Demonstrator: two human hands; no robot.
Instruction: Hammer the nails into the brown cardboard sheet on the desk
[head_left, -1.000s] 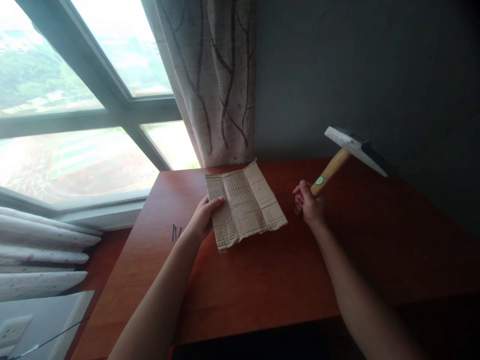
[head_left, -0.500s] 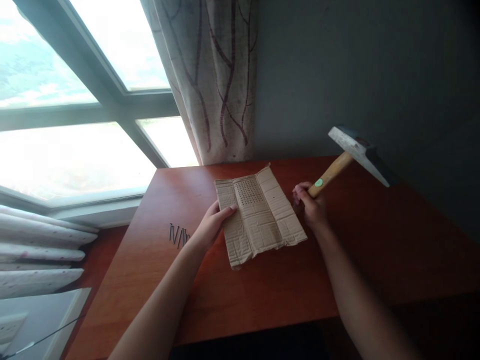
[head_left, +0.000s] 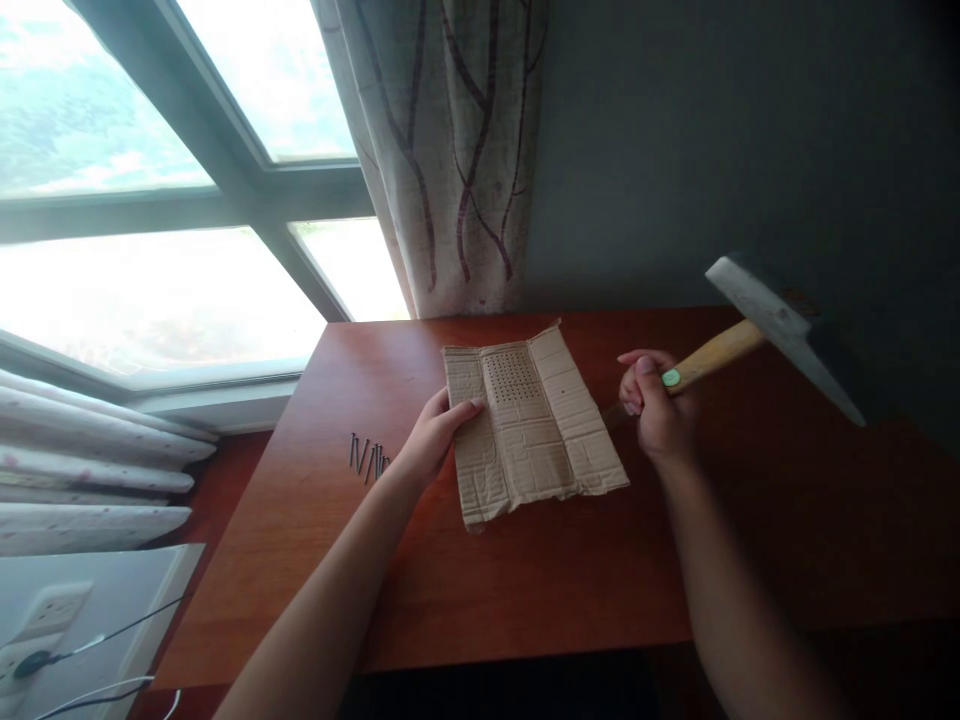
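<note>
My left hand [head_left: 442, 430] grips the left edge of a creased piece of cardboard [head_left: 525, 450], thumb on top and the other fingers hidden beneath. The cardboard is held above the table and has a grid of small punched holes in its upper middle panel, plus a single hole in the right panel. To the right of it, my right hand [head_left: 656, 405] is closed around the wooden handle of a hammer [head_left: 720, 352]. The metal head points up and to the right, above the table. Several nails [head_left: 369, 457] lie on the table left of my left forearm.
The reddish-brown wooden table [head_left: 300, 580] stretches under both hands. A window [head_left: 195, 290] and a patterned curtain [head_left: 465, 150] stand behind at the left, a dark wall [head_left: 712, 130] at the back right. A socket with a plug and cords [head_left: 45, 650] is at lower left.
My right hand has moved right, away from the cardboard, and the hammer has tilted further over to the right. The cardboard stays in my left hand. The view has shifted slightly.
</note>
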